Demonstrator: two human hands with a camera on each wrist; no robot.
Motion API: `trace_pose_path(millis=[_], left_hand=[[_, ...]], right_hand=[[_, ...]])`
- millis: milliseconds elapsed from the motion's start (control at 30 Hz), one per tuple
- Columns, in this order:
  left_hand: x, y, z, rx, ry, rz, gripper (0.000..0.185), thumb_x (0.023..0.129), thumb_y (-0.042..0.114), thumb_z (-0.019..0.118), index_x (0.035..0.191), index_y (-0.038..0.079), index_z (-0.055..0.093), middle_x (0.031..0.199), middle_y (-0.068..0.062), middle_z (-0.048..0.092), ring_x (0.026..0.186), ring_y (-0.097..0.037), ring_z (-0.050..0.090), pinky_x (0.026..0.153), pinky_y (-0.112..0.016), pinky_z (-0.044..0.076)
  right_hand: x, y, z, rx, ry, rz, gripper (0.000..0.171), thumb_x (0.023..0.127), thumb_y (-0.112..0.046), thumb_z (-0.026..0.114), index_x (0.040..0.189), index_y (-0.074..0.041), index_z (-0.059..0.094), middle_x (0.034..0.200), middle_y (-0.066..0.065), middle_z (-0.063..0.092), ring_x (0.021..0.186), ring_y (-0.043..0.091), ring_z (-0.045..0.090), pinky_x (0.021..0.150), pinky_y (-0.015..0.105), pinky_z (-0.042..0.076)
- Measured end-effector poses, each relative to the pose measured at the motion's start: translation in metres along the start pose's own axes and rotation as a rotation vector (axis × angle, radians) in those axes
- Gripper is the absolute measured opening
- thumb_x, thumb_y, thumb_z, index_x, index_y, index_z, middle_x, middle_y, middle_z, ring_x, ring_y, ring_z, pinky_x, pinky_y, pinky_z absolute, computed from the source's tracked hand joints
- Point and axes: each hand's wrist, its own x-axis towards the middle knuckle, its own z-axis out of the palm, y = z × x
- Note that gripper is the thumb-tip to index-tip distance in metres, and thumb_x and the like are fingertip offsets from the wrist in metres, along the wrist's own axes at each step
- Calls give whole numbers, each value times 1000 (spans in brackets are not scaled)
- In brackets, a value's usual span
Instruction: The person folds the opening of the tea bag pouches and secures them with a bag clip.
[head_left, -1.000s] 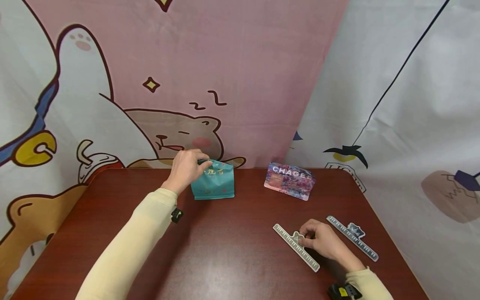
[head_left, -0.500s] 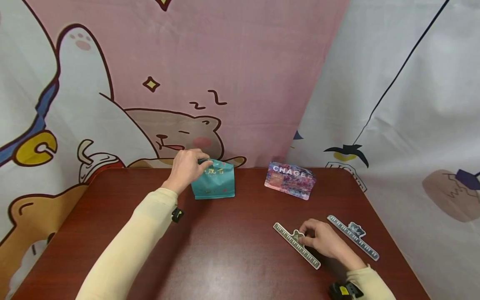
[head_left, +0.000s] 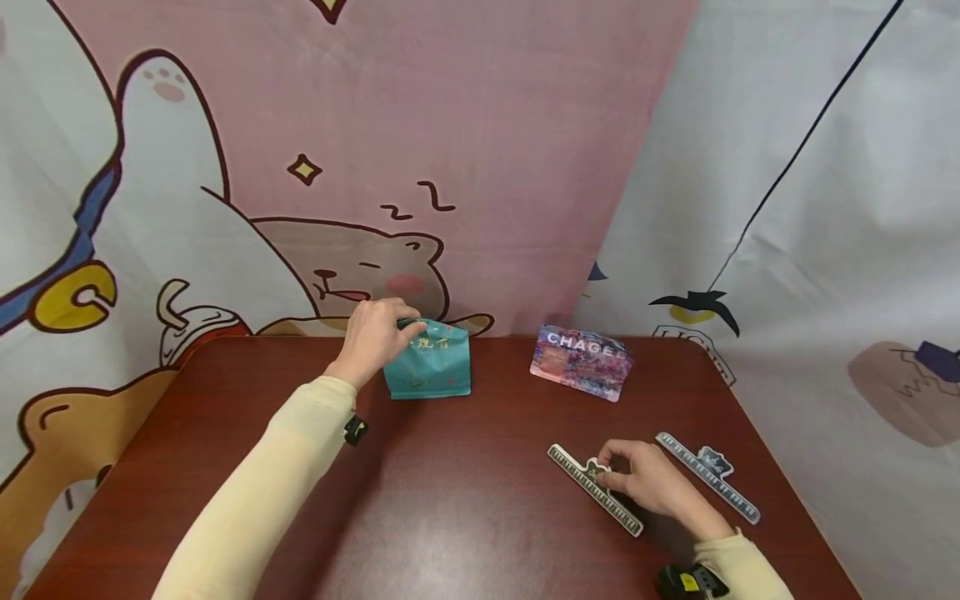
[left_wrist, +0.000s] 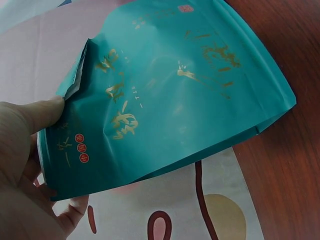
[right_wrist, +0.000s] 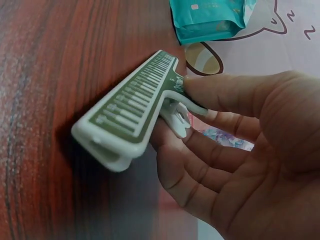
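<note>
At the back of the table, my left hand (head_left: 373, 337) pinches the top left corner of a teal tea bag (head_left: 429, 367), which stands upright. The left wrist view shows the thumb on the front of the bag (left_wrist: 165, 100) and fingers behind it. Its top edge is folded and partly gapes. Toward the front right, my right hand (head_left: 647, 479) grips the handle of a green bag clip (head_left: 596, 490) printed with piano keys. In the right wrist view, the thumb lies on one handle plate of the clip (right_wrist: 127, 105), with fingers beneath; its long jaws look closed.
A second clip, blue-grey (head_left: 707, 477), lies right of my right hand near the table's right edge. A pink and purple CHAGEE bag (head_left: 581, 362) stands at the back right. A cartoon-printed cloth (head_left: 510, 167) hangs behind the brown table (head_left: 450, 500).
The green clip's near end has risen very slightly in my right hand. My left hand keeps its pinch on the teal bag without visible movement.
</note>
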Motion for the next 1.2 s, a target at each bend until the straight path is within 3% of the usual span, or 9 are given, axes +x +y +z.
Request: trace_pose_path(millis=[233, 467, 800, 1200], left_hand=[[-1, 0, 3, -10, -2, -1, 17, 89, 24, 83, 99, 10, 84, 91, -5, 76, 58, -20, 60, 57, -35, 45], [-2, 0, 2, -21, 10, 6, 16, 89, 22, 83, 98, 9, 84, 89, -4, 76, 61, -22, 62, 60, -36, 46], [-3, 0, 0, -30, 8, 6, 16, 89, 22, 83, 99, 9, 84, 89, -5, 76, 58, -20, 60, 58, -36, 45], [1, -1, 0, -28, 8, 3, 18, 90, 22, 83, 100, 8, 84, 91, -6, 76, 62, -23, 64, 63, -40, 50]], right_hand=[[0, -1, 1, 6, 26, 9, 13, 87, -13, 82, 91, -16, 70, 79, -9, 63, 66, 3, 52, 61, 26, 44], [6, -4, 1, 48, 54, -23, 16, 88, -9, 80, 102, -13, 72, 86, -5, 70, 70, 3, 60, 63, 25, 50], [15, -10, -2, 48, 64, 16, 24, 90, -10, 79, 114, -9, 73, 96, 1, 73, 79, 11, 65, 67, 28, 52], [25, -17, -5, -31, 133, -24, 25, 91, -8, 78, 116, -5, 75, 111, 11, 74, 98, 30, 71, 80, 45, 57]])
